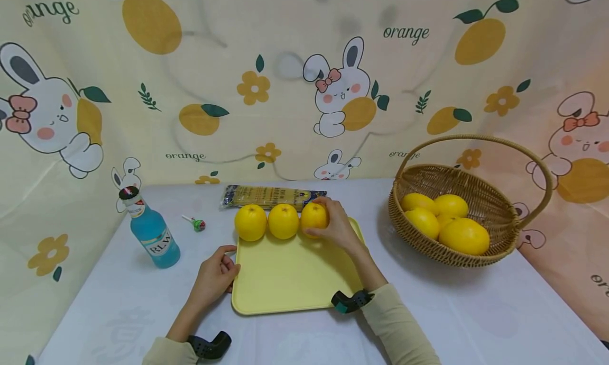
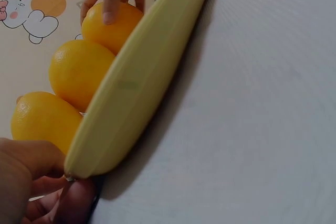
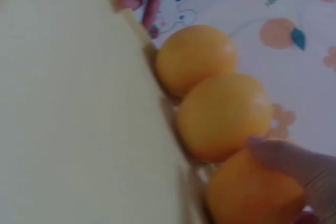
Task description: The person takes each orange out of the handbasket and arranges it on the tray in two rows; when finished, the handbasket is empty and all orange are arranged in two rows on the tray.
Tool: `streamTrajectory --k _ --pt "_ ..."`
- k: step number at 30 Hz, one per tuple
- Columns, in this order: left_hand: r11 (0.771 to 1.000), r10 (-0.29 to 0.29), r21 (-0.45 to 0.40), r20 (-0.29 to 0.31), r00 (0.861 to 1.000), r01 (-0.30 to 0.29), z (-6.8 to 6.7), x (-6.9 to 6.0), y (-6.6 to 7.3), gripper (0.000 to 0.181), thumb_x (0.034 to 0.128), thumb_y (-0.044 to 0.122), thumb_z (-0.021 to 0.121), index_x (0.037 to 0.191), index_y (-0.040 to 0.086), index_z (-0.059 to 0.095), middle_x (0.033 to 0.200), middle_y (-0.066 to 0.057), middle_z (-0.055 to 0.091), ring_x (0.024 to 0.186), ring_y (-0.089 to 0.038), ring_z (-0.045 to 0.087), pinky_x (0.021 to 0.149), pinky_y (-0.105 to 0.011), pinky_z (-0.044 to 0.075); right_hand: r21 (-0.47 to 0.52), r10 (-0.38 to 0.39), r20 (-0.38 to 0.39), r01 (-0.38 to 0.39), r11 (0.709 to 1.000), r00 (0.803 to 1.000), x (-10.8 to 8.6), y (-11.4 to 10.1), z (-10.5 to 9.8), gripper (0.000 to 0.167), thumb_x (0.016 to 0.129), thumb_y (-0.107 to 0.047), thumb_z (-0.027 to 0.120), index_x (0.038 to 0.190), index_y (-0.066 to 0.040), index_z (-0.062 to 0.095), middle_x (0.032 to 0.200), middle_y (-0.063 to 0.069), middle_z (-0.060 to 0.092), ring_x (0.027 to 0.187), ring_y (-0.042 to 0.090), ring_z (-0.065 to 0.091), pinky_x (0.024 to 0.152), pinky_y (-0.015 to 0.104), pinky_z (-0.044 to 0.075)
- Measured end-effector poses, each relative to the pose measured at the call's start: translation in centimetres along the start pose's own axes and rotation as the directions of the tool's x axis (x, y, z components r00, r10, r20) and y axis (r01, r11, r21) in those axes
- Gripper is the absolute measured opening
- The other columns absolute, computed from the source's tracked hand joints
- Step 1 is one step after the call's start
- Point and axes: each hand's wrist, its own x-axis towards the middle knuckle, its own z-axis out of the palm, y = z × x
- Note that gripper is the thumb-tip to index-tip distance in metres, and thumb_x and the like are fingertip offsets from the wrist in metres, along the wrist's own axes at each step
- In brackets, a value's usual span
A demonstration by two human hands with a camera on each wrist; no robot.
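Observation:
Three yellow-orange oranges stand in a row along the far edge of a yellow tray [image 1: 290, 280]: a left orange [image 1: 250, 222], a middle orange [image 1: 283, 221] and a right orange [image 1: 311, 217]. My right hand [image 1: 337, 225] grips the right orange, its thumb on the near side and fingers over the far side. In the right wrist view the thumb [image 3: 283, 156] presses on that orange. At the tray's left side my left hand [image 1: 215, 275] pinches the rim; the left wrist view shows its fingers [image 2: 37, 161] at the tray's edge [image 2: 126, 98].
A wicker basket [image 1: 442, 180] with several more oranges stands at right. Behind the tray lies a packet of noodles [image 1: 266, 195]. To the left are a blue bottle [image 1: 154, 233] and a lollipop [image 1: 197, 225]. A printed cloth [image 1: 285, 116] hangs behind the white table [image 1: 190, 206].

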Motion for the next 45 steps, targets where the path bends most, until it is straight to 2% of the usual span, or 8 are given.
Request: streamTrajectory --k 3,6,11,28,34,37,40,45 --pt "1.0 -0.006 0.005 0.001 1.0 0.006 0.0 0.0 0.0 0.043 0.0852 0.008 0.062 0.126 0.005 0.049 0.078 -0.006 0.052 0.05 -0.015 0.05 0.043 -0.023 0.047 -0.035 -0.009 0.091 0.012 0.999 0.996 -0.3 0.0 -0.8 0.078 0.065 -0.025 0.085 0.131 -0.017 0.044 0.12 0.016 0.046 0.106 0.03 0.045 0.089 0.05 0.043" --pt "1.0 -0.013 0.013 0.002 1.0 0.013 0.0 0.1 0.0 0.043 0.0858 0.009 0.062 0.126 0.005 0.049 0.079 -0.006 0.051 0.051 -0.015 0.05 0.044 -0.022 0.047 -0.065 -0.052 0.165 0.063 0.996 0.985 -0.6 0.1 -1.5 0.082 0.066 -0.022 0.084 0.135 -0.018 0.041 0.118 0.017 0.047 0.105 0.03 0.045 0.088 0.05 0.043" --pt "1.0 -0.01 0.006 0.006 1.0 0.01 -0.1 0.0 0.2 0.043 0.0857 0.009 0.061 0.127 0.004 0.048 0.079 -0.006 0.051 0.051 -0.015 0.05 0.044 -0.023 0.047 -0.064 -0.113 0.217 0.129 0.99 0.97 -0.7 0.4 -2.0 0.085 0.067 -0.011 0.081 0.139 -0.016 0.036 0.115 0.02 0.047 0.101 0.031 0.044 0.083 0.048 0.044" --pt "1.0 -0.011 -0.004 0.006 1.0 0.011 -0.2 -0.1 0.3 0.043 0.0855 0.009 0.062 0.126 0.004 0.049 0.078 -0.006 0.052 0.05 -0.016 0.05 0.044 -0.022 0.047 -0.09 -0.084 0.131 0.096 0.991 0.988 -0.5 0.9 -1.0 0.086 0.069 -0.011 0.081 0.142 -0.014 0.034 0.116 0.022 0.046 0.1 0.03 0.045 0.08 0.044 0.049" --pt "1.0 -0.005 -0.002 0.008 1.0 0.005 -0.1 -0.1 0.3 0.043 0.0853 0.009 0.062 0.126 0.004 0.049 0.078 -0.006 0.052 0.05 -0.015 0.05 0.043 -0.023 0.047 -0.076 -0.049 0.14 0.06 0.995 0.989 -0.6 1.0 -1.1 0.096 0.068 -0.014 0.083 0.146 -0.014 0.026 0.12 0.025 0.042 0.1 0.031 0.046 0.081 0.044 0.049" --pt "1.0 -0.002 -0.004 0.011 1.0 0.002 0.0 -0.1 0.2 0.043 0.0852 0.008 0.062 0.126 0.003 0.049 0.078 -0.006 0.052 0.05 -0.015 0.05 0.043 -0.023 0.047 -0.083 -0.004 0.156 0.018 0.996 0.988 -0.7 0.7 -1.5 0.101 0.067 -0.018 0.083 0.148 -0.017 0.021 0.122 0.026 0.039 0.101 0.032 0.048 0.081 0.044 0.049" --pt "1.0 0.002 -0.003 0.009 1.0 -0.002 0.0 -0.1 0.2 0.043 0.085 0.008 0.062 0.126 0.003 0.049 0.077 -0.006 0.052 0.05 -0.016 0.05 0.043 -0.023 0.047 -0.083 0.0 0.158 0.014 0.996 0.987 -0.7 0.1 -2.4 0.1 0.069 -0.02 0.082 0.148 -0.016 0.02 0.125 0.028 0.038 0.104 0.036 0.051 0.083 0.046 0.049" --pt "1.0 0.002 0.005 0.011 1.0 -0.002 -0.2 -0.2 0.3 0.043 0.0858 0.009 0.061 0.126 0.003 0.048 0.078 -0.006 0.051 0.05 -0.015 0.05 0.044 -0.023 0.047 -0.03 -0.064 0.128 0.069 0.997 0.99 -0.9 -1.3 -4.8 0.081 0.076 -0.02 0.077 0.143 -0.008 0.032 0.13 0.026 0.04 0.114 0.04 0.047 0.088 0.05 0.047"
